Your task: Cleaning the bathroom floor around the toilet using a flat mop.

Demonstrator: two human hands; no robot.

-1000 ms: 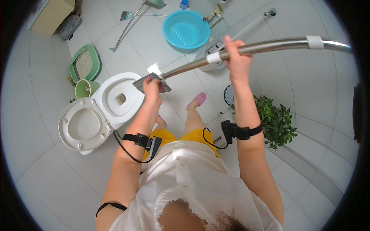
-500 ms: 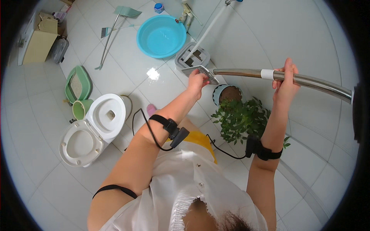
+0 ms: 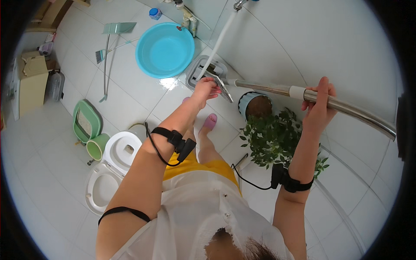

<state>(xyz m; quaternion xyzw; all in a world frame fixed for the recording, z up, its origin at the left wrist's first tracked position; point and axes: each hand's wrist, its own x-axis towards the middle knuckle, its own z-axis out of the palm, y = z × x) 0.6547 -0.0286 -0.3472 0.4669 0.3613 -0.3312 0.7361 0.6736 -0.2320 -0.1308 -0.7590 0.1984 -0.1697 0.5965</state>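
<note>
My right hand (image 3: 320, 104) grips a long shiny metal mop pole (image 3: 346, 108) near its white band, held out level in front of me. My left hand (image 3: 203, 90) holds the flat mop head (image 3: 222, 85) at the pole's far end, above a grey wringer bucket (image 3: 200, 71) on the floor. Both wrists wear black straps with cables. A potted green plant (image 3: 273, 138) stands below the pole, between my arms.
A blue basin (image 3: 164, 50) sits on the wet white tiles beyond the bucket. A white toilet (image 3: 110, 167) with raised lid stands at my left, a green seat (image 3: 84, 121) and green cup (image 3: 96, 147) beside it. A broom (image 3: 105, 56), cardboard boxes (image 3: 30, 82) lie farther left.
I have turned to the right: the pole and mop head swung from above the toilet to above the grey bucket, and the plant has come in under the pole.
</note>
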